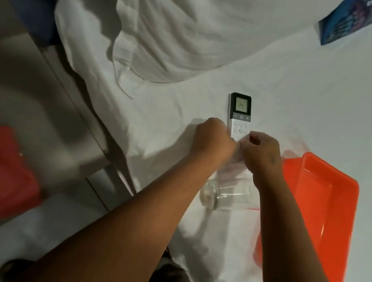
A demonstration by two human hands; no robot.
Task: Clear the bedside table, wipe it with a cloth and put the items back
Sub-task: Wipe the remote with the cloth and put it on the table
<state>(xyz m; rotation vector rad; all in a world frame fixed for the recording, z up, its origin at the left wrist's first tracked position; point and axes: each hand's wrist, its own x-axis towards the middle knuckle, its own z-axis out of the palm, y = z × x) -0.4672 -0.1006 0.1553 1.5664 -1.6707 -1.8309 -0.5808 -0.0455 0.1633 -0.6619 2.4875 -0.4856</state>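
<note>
Bedside table (pixel 55 96) at nine o'clock, apparently cleared, its items parked on the bed (pixel 298 101). Orange tray (pixel 341 215) at four o'clock, flat on the sheet. Glass (pixel 225 195) on its side at centre, just left of the tray. Remote (pixel 240 114) at one o'clock, screen up. Left hand (pixel 212 139) and right hand (pixel 261 150) both curled at its lower end, apparently pinching something pale; cannot tell what.

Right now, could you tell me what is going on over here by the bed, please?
A person leans over the white bed, both hands at the lower end of an air-conditioner remote lying face up on the sheet. The left hand is closed beside it; the right hand pinches near its buttons. A clear glass lies on its side nearby, beside an orange tray.
</note>
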